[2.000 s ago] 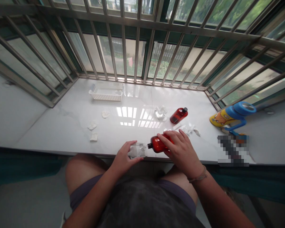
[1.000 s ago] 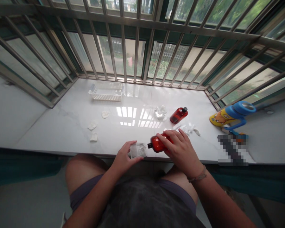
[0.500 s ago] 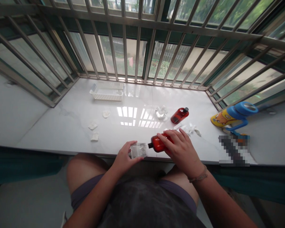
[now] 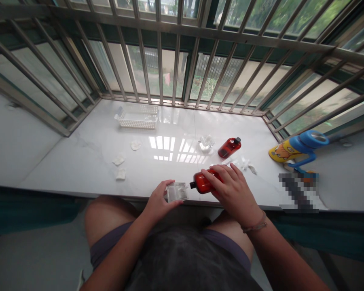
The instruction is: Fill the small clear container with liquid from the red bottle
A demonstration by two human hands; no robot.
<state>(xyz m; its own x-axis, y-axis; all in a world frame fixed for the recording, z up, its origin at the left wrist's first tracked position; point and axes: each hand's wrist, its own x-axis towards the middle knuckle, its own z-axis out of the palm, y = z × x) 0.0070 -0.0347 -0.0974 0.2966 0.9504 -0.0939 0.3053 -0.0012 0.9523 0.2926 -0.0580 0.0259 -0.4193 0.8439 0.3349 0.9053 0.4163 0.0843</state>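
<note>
My right hand (image 4: 233,192) is wrapped over a red-amber bottle (image 4: 202,182) lying on its side near the front edge of the white marble sill (image 4: 87,161), its dark neck pointing left. My left hand (image 4: 157,202) pinches a small clear plastic container (image 4: 176,191) right at the bottle's mouth. A second red-amber bottle (image 4: 229,147) with a black cap lies further back on the right.
A white slotted basket (image 4: 137,117) stands at the back left. Small white pads (image 4: 119,166) lie scattered left of centre. Crumpled clear wrapping (image 4: 205,143) and white scraps (image 4: 245,165) sit near the far bottle. A yellow and blue flask (image 4: 294,148) lies at right. Metal window bars (image 4: 176,52) enclose the sill.
Hardly anything has moved; both hands stay on the bottle and the clear container, with only a slight camera shift.
</note>
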